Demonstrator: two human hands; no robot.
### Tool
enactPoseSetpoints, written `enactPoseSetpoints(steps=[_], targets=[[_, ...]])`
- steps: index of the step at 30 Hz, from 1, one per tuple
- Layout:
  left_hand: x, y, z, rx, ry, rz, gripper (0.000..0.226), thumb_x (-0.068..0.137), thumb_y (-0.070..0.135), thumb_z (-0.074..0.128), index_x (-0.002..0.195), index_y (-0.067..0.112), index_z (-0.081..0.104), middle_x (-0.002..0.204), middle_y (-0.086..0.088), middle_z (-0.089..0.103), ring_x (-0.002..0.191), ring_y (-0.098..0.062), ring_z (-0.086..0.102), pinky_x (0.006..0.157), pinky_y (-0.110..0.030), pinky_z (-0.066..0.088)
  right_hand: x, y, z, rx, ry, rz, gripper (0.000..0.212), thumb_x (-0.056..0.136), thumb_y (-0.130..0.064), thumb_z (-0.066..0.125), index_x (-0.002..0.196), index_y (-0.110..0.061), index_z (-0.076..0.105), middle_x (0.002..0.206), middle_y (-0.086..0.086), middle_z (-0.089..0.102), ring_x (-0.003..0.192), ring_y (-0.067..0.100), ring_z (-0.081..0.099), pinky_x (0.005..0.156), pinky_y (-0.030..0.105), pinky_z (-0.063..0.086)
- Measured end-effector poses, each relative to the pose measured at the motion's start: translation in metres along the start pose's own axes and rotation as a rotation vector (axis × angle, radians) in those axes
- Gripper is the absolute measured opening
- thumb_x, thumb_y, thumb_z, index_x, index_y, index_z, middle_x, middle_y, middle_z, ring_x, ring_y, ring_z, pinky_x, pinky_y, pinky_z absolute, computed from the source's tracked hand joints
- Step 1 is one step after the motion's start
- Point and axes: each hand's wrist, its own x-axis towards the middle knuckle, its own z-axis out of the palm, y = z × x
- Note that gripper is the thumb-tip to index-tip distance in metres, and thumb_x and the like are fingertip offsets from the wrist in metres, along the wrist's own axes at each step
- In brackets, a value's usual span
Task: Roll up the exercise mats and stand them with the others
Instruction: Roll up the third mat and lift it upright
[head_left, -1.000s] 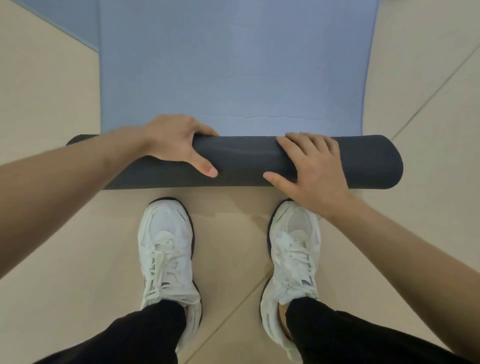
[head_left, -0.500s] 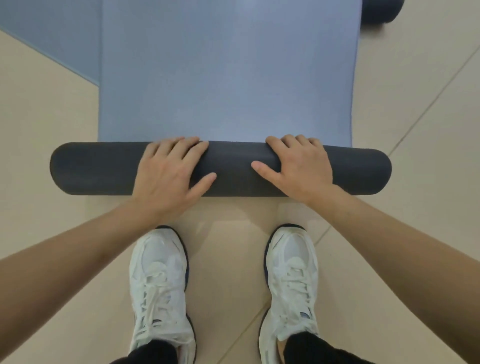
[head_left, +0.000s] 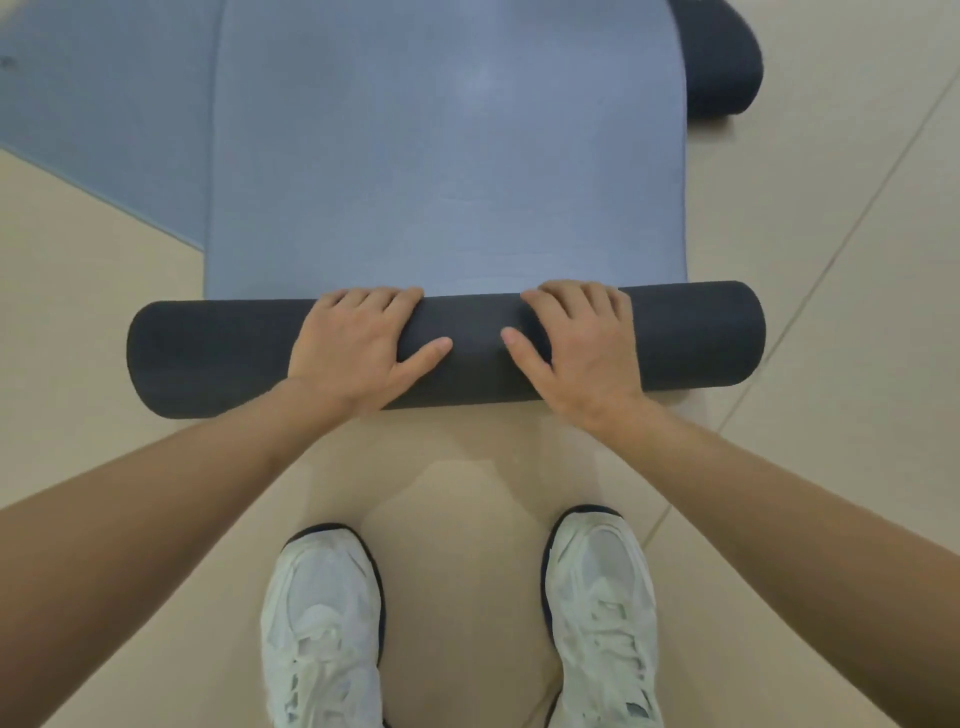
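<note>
Head view: left grip (head_left: 358, 348) and right grip (head_left: 582, 348) press open-palmed on the half-rolled exercise mat (head_left: 447, 208), clasping nothing.

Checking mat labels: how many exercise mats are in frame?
3. One blue foam mat with dark grey underside, partly rolled, centre; one flat blue mat, top left; one dark grey rolled mat, top right, cut off by the frame. Others may be out of view.

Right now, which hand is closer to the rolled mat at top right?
Right. The right hand presses the near roll below the far rolled mat; the left hand is farther left.
</note>
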Motion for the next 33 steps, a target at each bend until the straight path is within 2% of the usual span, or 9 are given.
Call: enactPoseSetpoints(steps=[3, 5, 7, 12, 15, 17, 22, 26, 33], targets=[[0.025, -0.011, -0.009, -0.052, -0.123, -0.024, 0.085, 0.091, 0.082, 0.010, 0.142, 0.029, 0.052, 0.131, 0.001, 0.067, 0.119, -0.028, 0.061, 0.094, -0.043, 0.042, -0.019, -0.003, 0.011, -0.111, -0.095, -0.032, 0.075, 0.100, -0.067, 0.037, 0.145, -0.010, 0.054, 0.148, 0.017, 0.055, 0.139, 0.040, 0.047, 0.119, 0.061, 0.026], [0.038, -0.017, -0.010, -0.095, -0.178, -0.035, 0.079, 0.093, 0.083, 0.014, 0.139, 0.032, 0.053, 0.129, 0.003, 0.067, 0.117, -0.028, 0.062, 0.091, -0.043, 0.044, -0.018, 0.001, 0.015, -0.174, -0.166, -0.046, 0.087, 0.097, -0.075, 0.031, 0.152, -0.010, 0.045, 0.155, 0.019, 0.047, 0.146, 0.042, 0.038, 0.122, 0.064, 0.019], [0.046, -0.017, -0.011, -0.100, -0.174, -0.048, 0.074, 0.095, 0.078, 0.018, 0.137, 0.031, 0.056, 0.128, 0.002, 0.067, 0.116, -0.028, 0.062, 0.088, -0.042, 0.043, -0.009, 0.006, 0.017, -0.192, -0.190, -0.067, 0.090, 0.095, -0.078, 0.031, 0.151, -0.009, 0.045, 0.152, 0.021, 0.049, 0.143, 0.043, 0.041, 0.121, 0.064, 0.021], [0.033, -0.006, -0.014, -0.104, 0.131, -0.035, 0.077, 0.089, 0.077, 0.029, 0.133, 0.024, 0.063, 0.126, 0.000, 0.070, 0.114, -0.027, 0.062, 0.098, -0.042, 0.042, 0.029, 0.018, 0.014, -0.187, -0.181, -0.098, 0.087, 0.092, -0.081, 0.029, 0.138, -0.013, 0.054, 0.130, 0.012, 0.062, 0.120, 0.035, 0.056, 0.110, 0.054, 0.038], [0.023, -0.003, -0.009, -0.022, 0.118, 0.029, 0.098, 0.078, 0.089, 0.037, 0.148, 0.022, 0.050, 0.145, -0.002, 0.059, 0.128, -0.027, 0.056, 0.111, -0.045, 0.038, 0.055, 0.024, 0.008, -0.159, -0.254, -0.100, 0.086, 0.090, -0.085, 0.022, 0.136, -0.019, 0.053, 0.124, 0.006, 0.064, 0.113, 0.030, 0.057, 0.103, 0.047, 0.040], [0.033, -0.004, -0.013, 0.006, 0.070, 0.014, 0.109, 0.070, 0.098, 0.036, 0.151, 0.026, 0.045, 0.147, 0.000, 0.057, 0.131, -0.026, 0.055, 0.113, -0.045, 0.036, 0.070, 0.029, 0.005, -0.135, -0.331, -0.100, 0.087, 0.088, -0.088, 0.018, 0.137, -0.024, 0.050, 0.123, 0.004, 0.063, 0.113, 0.028, 0.056, 0.100, 0.045, 0.040], [0.063, -0.010, -0.023, 0.015, -0.009, -0.035, 0.113, 0.058, 0.110, 0.024, 0.139, 0.035, 0.047, 0.119, 0.004, 0.067, 0.104, -0.024, 0.064, 0.095, -0.042, 0.045, 0.093, 0.036, 0.004, -0.117, -0.429, -0.146, 0.105, 0.071, -0.103, 0.021, 0.137, -0.026, 0.047, 0.117, 0.003, 0.065, 0.104, 0.028, 0.060, 0.094, 0.045, 0.043], [0.074, -0.012, -0.025, 0.013, -0.054, -0.074, 0.111, 0.053, 0.112, 0.021, 0.127, 0.035, 0.050, 0.094, 0.006, 0.063, 0.085, -0.022, 0.061, 0.075, -0.037, 0.042, 0.103, 0.036, 0.003, -0.100, -0.459, -0.127, 0.098, 0.068, -0.102, 0.026, 0.126, -0.027, 0.050, 0.104, -0.002, 0.061, 0.092, 0.022, 0.054, 0.079, 0.038, 0.035], [0.079, -0.015, -0.036, 0.042, -0.127, -0.100, 0.108, 0.045, 0.114, 0.023, 0.098, 0.024, 0.052, 0.075, 0.005, 0.061, 0.072, -0.019, 0.060, 0.069, -0.039, 0.048, 0.105, 0.031, -0.002, -0.084, -0.465, -0.115, 0.087, 0.070, -0.101, 0.035, 0.111, -0.026, 0.052, 0.086, -0.005, 0.058, 0.080, 0.019, 0.058, 0.068, 0.036, 0.041]])
